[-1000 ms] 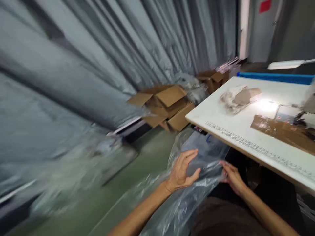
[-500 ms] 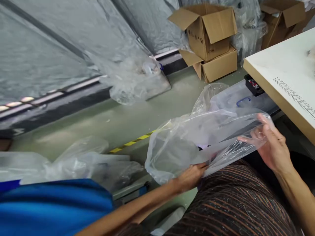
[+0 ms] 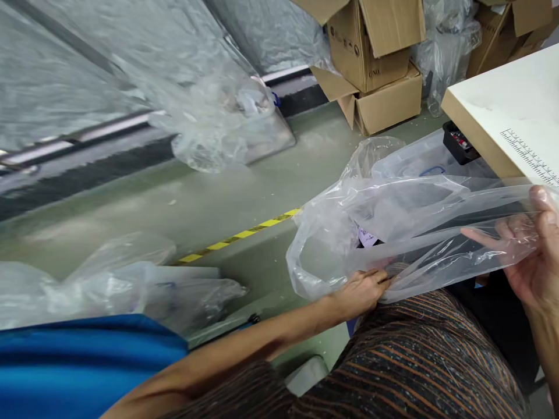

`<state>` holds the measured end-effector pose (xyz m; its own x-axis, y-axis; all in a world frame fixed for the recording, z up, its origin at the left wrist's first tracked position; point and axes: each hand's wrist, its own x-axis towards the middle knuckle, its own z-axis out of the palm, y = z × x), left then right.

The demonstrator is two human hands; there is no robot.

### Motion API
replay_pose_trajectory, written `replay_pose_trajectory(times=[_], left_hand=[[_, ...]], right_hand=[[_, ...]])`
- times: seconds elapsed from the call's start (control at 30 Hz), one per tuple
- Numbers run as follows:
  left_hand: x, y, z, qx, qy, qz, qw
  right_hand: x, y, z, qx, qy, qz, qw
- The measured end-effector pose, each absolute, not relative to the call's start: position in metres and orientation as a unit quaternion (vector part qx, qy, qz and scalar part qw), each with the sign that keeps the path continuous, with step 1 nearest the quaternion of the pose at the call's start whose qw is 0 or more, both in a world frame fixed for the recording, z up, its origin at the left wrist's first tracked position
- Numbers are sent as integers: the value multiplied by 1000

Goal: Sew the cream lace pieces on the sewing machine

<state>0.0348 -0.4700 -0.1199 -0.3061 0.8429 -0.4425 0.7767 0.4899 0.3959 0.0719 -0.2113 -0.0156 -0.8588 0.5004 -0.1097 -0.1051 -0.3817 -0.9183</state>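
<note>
A large clear plastic bag (image 3: 419,209) stretches across my lap between my two hands. My left hand (image 3: 364,289) is closed on the bag's near edge, close to its wide opening. At the far right, my right hand (image 3: 535,250) pinches the bag's other end between thumb and fingers, with its index finger stretched out along the film. Through the plastic, a small lilac label (image 3: 367,237) shows beside something dark. Behind the bag stands a translucent plastic bin (image 3: 404,158) with a blue handle, partly covered by the film.
A white table (image 3: 515,93) with a printed ruler is at the right, a black tray (image 3: 460,142) under its edge. Open cardboard boxes (image 3: 388,105) are stacked at the back. Bagged bins (image 3: 131,285) and blue cloth (image 3: 87,361) lie left. Yellow-black tape (image 3: 240,234) marks the floor.
My right hand has moved to the right, drawing the bag out longer. My left hand has shifted slightly right and up, still on the bag's edge. The view has turned a little.
</note>
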Motion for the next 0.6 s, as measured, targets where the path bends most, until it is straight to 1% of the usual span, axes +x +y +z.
replay_pose_trajectory(times=[0.17, 0.23, 0.3, 0.33, 0.37, 0.4, 0.5, 0.6], left_hand=[[36, -470, -119, 451, 810, 72, 368], [27, -475, -111, 442, 795, 106, 401], [5, -485, -99, 457, 740, 143, 472], [-11, -490, -93, 465, 698, 150, 523], [-28, -494, -88, 458, 664, 131, 576], [-47, -496, -87, 440, 666, 109, 593], [-97, -486, -101, 384, 741, 40, 549], [-125, -450, -139, 366, 799, 38, 476]], right_hand=[[70, -218, -15, -199, -530, 803, 184], [71, -223, -16, -202, -534, 799, 189], [73, -230, -18, -197, -560, 782, 190], [75, -234, -20, -192, -590, 764, 176], [77, -240, -21, -186, -628, 741, 148], [79, -245, -22, -177, -669, 714, 107], [84, -263, -23, -135, -749, 649, -25], [89, -276, -23, -94, -759, 636, -103]])
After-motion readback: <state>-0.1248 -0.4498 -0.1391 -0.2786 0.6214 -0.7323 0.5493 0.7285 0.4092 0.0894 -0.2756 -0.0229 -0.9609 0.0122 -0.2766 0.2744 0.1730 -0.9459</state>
